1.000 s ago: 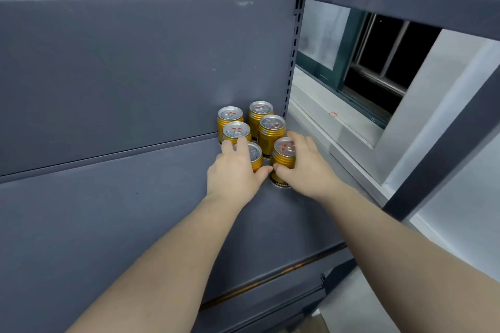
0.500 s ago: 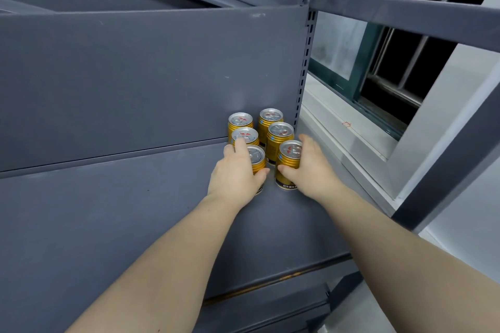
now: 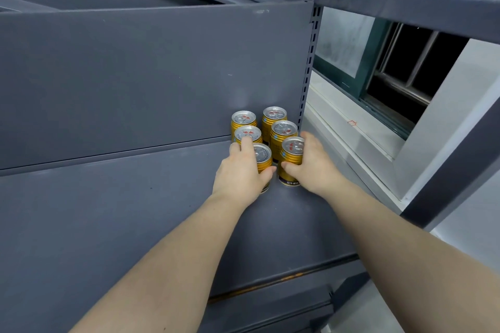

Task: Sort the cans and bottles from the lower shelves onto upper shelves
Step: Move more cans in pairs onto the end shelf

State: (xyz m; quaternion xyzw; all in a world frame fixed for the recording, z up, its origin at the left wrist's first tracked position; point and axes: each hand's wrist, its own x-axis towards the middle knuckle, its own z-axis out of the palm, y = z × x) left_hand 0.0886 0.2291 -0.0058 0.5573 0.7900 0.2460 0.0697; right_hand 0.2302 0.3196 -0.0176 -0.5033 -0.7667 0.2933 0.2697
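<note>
On grey shelf (image 3: 135, 211), left hand (image 3: 240, 173) and right hand (image 3: 311, 167) each clasp a front can (image 3: 292, 154).

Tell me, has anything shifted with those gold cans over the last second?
Hardly anything. The left hand stays wrapped around the front left can and the right hand around the front right can. All six cans stand in the same cluster in the shelf corner.

Six gold cans (image 3: 283, 130) stand on one grey shelf (image 3: 135, 211), with two hands (image 3: 239, 176) on them.
</note>
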